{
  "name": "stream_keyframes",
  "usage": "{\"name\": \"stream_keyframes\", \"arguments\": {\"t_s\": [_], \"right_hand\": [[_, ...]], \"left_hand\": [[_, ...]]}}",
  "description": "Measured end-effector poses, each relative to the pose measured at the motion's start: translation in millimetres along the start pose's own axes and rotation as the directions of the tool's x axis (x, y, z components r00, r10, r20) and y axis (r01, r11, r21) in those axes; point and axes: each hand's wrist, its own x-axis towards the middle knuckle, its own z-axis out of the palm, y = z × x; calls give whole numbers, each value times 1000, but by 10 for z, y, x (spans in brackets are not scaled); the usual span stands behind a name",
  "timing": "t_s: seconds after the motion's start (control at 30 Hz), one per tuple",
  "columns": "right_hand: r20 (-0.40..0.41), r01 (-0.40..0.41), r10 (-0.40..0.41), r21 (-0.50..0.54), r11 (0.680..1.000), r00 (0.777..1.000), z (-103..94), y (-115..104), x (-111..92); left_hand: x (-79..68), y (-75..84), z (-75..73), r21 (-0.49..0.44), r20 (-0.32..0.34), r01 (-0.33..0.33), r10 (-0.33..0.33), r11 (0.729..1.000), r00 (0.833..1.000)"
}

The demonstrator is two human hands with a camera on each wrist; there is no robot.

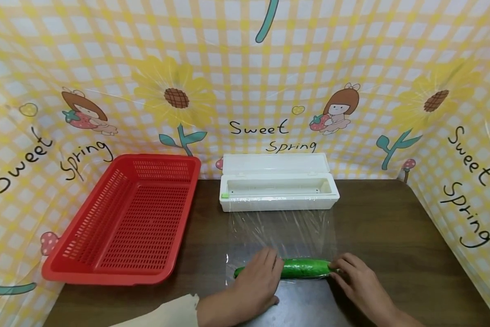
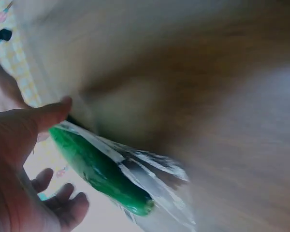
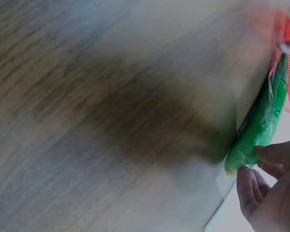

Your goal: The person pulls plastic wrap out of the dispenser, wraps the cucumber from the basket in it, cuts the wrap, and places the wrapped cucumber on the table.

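Observation:
A green cucumber (image 1: 306, 268) lies crosswise near the table's front, with clear plastic wrap (image 1: 283, 231) around it. My left hand (image 1: 258, 279) reaches over its left part, hiding a stretch of the skin in the head view. In the left wrist view, thumb and fingers stand apart beside the cucumber (image 2: 99, 166), and loose wrap (image 2: 159, 181) trails past its end. At the right end, my right hand (image 1: 357, 277) pinches the wrapped tip. The right wrist view has its thumb pressed on the cucumber (image 3: 261, 123) and the fingers bent beneath.
Behind the cucumber stands a white wrap dispenser (image 1: 279, 204), lid raised, the film running from its front edge to the cucumber. To the left is a red perforated basket (image 1: 147, 227). A checked cloth (image 1: 245, 81) hangs behind the brown table (image 1: 392, 227) and along its sides.

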Motion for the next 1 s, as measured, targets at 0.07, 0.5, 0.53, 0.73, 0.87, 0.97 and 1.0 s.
{"name": "stream_keyframes", "arguments": {"t_s": [0.07, 0.5, 0.53, 0.73, 0.87, 0.97, 1.0], "right_hand": [[15, -11, 11, -7, 1000, 1000, 0, -4, 1], [36, 0, -1, 19, 1000, 999, -11, -3, 40], [39, 1, -2, 21, 1000, 999, -12, -5, 41], [54, -11, 10, 24, 1000, 998, -26, -23, 49], [56, -11, 10, 26, 1000, 998, -31, -22, 45], [53, -3, 1, 22, 1000, 999, -32, -14, 43], [52, 1, -2, 16, 1000, 999, -33, -12, 44]], "left_hand": [[-103, -16, -14, 81, -9, -38, 39, 996, 999], [-477, -133, 50, 373, -33, -93, 113, 923, 993], [-488, -139, 58, 371, -42, -86, 109, 925, 993], [-536, -182, 54, 275, -78, -11, 33, 961, 996], [-536, -227, 4, 110, -125, 107, -93, 988, 988], [-523, -262, -22, 16, -153, 178, -173, 984, 973], [-516, -273, -23, 6, -153, 190, -187, 982, 970]]}}
